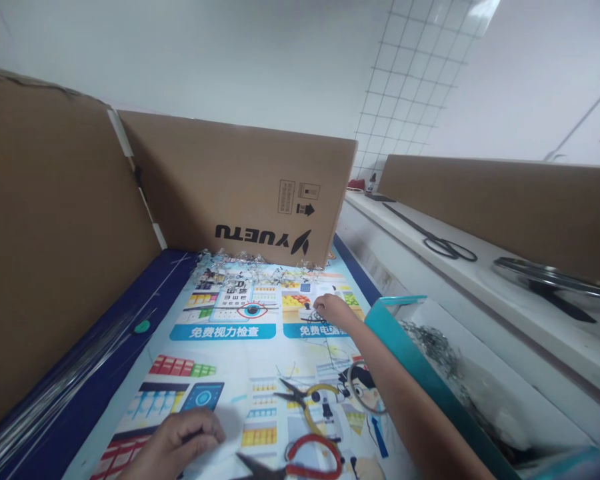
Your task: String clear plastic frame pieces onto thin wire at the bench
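My right hand [336, 312] reaches to the far middle of the printed sheet [220, 373]. Its fingers are curled down together beside thin dark loops [315, 317]; whatever they hold is hidden. Near the front left, my left hand [183, 437] rests low over the sheet, fingers bent in and thumb beside them, with nothing visible in it. Between the hands lie yellow-handled pliers [307, 400] and a red-handled cutting tool [300, 460], its lower part cut off by the frame. A pale ring [363, 387] is beside my right forearm.
Cardboard panels [240, 180] stand at the back and left. Small clear and metallic pieces [250, 267] lie along the back panel. Long thin wires [75, 393] run along the left edge. A teal box [405, 360] holds metal bits at right; black scissors [445, 247] lie on the white ledge.
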`<state>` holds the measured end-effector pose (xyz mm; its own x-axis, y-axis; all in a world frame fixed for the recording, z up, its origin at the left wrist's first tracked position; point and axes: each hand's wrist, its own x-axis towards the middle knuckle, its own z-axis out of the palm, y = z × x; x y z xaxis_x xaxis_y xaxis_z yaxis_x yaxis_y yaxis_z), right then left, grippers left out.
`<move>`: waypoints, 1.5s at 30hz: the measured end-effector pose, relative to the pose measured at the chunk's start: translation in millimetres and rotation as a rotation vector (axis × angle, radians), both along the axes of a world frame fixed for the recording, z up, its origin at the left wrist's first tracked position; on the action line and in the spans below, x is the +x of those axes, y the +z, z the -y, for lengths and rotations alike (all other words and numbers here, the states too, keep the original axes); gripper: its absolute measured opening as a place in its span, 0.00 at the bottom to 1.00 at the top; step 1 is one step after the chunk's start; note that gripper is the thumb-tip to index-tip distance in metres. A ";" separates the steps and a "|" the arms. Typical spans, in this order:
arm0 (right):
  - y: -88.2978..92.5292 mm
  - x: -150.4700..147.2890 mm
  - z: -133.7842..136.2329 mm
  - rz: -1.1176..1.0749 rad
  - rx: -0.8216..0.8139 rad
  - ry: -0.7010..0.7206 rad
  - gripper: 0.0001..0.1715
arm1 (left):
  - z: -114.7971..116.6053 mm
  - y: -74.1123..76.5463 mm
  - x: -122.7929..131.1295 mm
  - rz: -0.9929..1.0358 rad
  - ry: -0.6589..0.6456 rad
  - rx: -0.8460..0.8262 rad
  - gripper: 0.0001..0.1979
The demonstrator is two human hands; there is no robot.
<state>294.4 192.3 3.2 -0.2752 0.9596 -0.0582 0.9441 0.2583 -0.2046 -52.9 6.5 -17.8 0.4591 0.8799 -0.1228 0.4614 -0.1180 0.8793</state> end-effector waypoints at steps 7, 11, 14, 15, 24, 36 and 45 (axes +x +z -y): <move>2.3 -7.5 -15.2 0.126 -0.129 0.071 0.15 | -0.5 -1.6 0.0 0.018 -0.008 0.004 0.12; 3.0 -12.5 -21.9 0.176 -0.166 0.065 0.16 | -1.0 -4.5 -1.4 0.011 -0.003 -0.011 0.12; 4.2 -11.2 -23.4 0.167 -0.172 0.084 0.15 | -0.6 -5.7 -2.9 0.008 -0.001 -0.003 0.12; 4.8 -9.7 -22.9 0.155 -0.172 0.093 0.15 | -0.4 -5.7 -3.3 0.008 -0.003 -0.001 0.12; 10.0 2.9 -4.1 -0.114 -0.059 0.042 0.05 | 0.0 -1.0 -1.1 0.014 -0.003 -0.006 0.13; 13.9 9.6 42.6 -0.413 -0.023 -0.041 0.03 | -2.1 -1.3 -2.3 0.017 -0.001 -0.036 0.11; 13.6 -7.4 91.8 -0.396 -0.067 0.010 0.07 | -3.1 -4.0 -3.7 0.020 -0.005 -0.022 0.10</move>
